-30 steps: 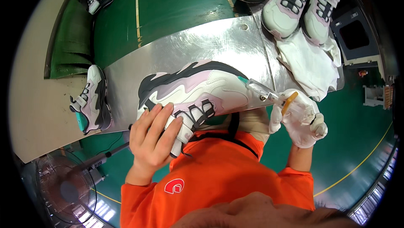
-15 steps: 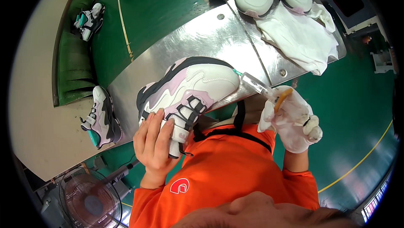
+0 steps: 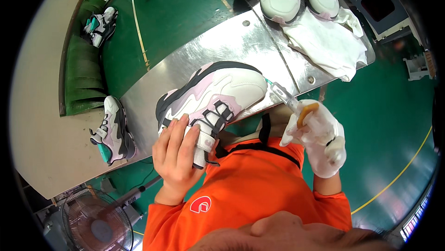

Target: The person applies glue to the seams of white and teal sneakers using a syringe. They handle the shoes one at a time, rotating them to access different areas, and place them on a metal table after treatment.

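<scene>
Head view: six sneakers (image 3: 218, 98), one syringe (image 3: 289, 100).

We had just the one view, a wide fisheye worn on the head, and it looked steeply down past the chin onto the orange shirt (image 3: 259, 190) at the lower edge. It sat close above the left hand (image 3: 178, 156) and the gloved right hand (image 3: 320, 139), with the sneaker (image 3: 218, 95) near the centre. The metal table (image 3: 241, 47) ran diagonally up to the right, its edges bowing toward the dark round rim. The green floor (image 3: 389, 126) filled the right side, and a fan (image 3: 95, 225) sat far down at lower left.
</scene>
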### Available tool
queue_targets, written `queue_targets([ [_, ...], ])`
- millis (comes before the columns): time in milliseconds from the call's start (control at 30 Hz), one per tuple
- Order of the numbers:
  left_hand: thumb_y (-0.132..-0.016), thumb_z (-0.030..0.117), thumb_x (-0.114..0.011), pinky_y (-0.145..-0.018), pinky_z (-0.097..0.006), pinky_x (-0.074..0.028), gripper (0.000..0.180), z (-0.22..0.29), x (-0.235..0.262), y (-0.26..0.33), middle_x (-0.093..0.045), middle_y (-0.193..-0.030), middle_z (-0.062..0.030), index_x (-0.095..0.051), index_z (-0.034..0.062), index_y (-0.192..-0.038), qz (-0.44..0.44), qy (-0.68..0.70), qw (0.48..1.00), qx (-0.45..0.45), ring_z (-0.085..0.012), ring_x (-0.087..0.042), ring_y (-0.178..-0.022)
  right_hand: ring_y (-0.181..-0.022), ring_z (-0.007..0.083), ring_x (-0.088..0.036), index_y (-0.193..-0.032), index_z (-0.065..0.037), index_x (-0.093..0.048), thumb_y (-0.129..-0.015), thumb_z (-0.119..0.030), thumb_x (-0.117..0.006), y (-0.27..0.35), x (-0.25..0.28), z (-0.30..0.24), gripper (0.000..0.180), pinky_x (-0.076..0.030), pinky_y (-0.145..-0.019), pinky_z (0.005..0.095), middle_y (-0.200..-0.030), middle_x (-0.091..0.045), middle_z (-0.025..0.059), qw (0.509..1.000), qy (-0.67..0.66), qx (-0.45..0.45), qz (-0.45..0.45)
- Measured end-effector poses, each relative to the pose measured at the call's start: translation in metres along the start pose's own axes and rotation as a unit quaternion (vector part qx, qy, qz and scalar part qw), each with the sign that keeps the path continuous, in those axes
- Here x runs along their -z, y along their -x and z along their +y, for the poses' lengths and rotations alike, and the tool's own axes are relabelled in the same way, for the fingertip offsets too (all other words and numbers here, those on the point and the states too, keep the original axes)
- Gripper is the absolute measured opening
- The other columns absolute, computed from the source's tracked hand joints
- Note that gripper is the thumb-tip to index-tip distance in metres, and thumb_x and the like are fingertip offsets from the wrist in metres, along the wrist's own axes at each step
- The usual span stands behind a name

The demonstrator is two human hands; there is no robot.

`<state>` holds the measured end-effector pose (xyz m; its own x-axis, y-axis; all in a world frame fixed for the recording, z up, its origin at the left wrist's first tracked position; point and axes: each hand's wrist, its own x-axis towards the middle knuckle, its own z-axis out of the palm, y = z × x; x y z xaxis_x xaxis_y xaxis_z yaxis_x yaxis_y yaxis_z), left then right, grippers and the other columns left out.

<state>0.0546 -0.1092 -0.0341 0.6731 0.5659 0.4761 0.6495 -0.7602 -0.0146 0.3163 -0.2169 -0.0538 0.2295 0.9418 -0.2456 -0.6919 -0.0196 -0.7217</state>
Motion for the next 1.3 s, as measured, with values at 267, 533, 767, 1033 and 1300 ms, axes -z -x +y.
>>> queue_targets([
  [267,-0.064,0.021,-0.086,-0.081,-0.036,-0.048,0.053,-0.022,0.016,-0.053,-0.069,-0.112,-0.0125,-0.065,0.0078,-0.111,-0.095,0.091,0.991,0.036,-0.0308,-0.065,-0.094,-0.100,0.0279,-0.059,-0.137,0.014,-0.039,-0.047,-0.002,-0.080,-0.011,0.020,0.030,0.100,-0.047,-0.093,0.0404,-0.110,-0.058,0.0196,0.984,0.037,0.089,-0.149],
  [533,-0.062,0.020,-0.089,-0.076,-0.034,-0.051,0.054,-0.067,0.001,-0.097,-0.069,-0.094,-0.0110,-0.065,0.0027,-0.107,-0.182,0.238,0.946,0.124,-0.0269,-0.065,-0.084,-0.085,0.0176,-0.058,-0.138,0.008,-0.040,-0.052,-0.015,-0.095,-0.040,0.050,0.084,0.105,-0.050,-0.073,0.0307,-0.120,-0.059,0.0161,0.946,0.115,0.180,-0.242],
  [767,-0.062,0.023,-0.089,-0.083,-0.033,-0.050,0.061,-0.074,0.007,-0.120,-0.067,-0.103,-0.0128,-0.062,0.0018,-0.113,-0.297,0.268,0.905,0.143,-0.0244,-0.066,-0.093,-0.085,0.0242,-0.062,-0.130,-0.001,-0.052,-0.055,-0.029,-0.095,-0.046,0.056,0.108,0.091,-0.052,-0.075,0.0311,-0.116,-0.064,0.0158,0.918,0.212,0.264,-0.208],
  [1033,-0.078,0.058,-0.074,-0.104,-0.039,-0.041,0.083,-0.095,-0.031,-0.214,-0.057,-0.136,-0.0143,-0.056,-0.0009,-0.133,-0.507,0.410,0.758,-0.006,-0.0248,-0.056,-0.123,-0.072,0.0190,-0.057,-0.129,-0.002,-0.053,-0.057,-0.031,-0.094,-0.041,0.051,0.112,0.088,-0.051,-0.066,0.0284,-0.112,-0.064,0.0109,0.930,0.207,0.247,-0.179],
  [1300,-0.087,0.043,-0.073,-0.090,-0.030,-0.048,0.054,-0.044,-0.135,-0.232,-0.068,-0.117,-0.0091,-0.064,0.0036,-0.124,-0.660,0.349,0.653,-0.126,-0.0193,-0.061,-0.105,-0.080,0.0117,-0.054,-0.134,0.002,-0.047,-0.056,-0.016,-0.093,-0.034,0.052,0.112,0.092,-0.047,-0.070,0.0232,-0.117,-0.062,0.0088,0.954,0.126,0.189,-0.193],
])
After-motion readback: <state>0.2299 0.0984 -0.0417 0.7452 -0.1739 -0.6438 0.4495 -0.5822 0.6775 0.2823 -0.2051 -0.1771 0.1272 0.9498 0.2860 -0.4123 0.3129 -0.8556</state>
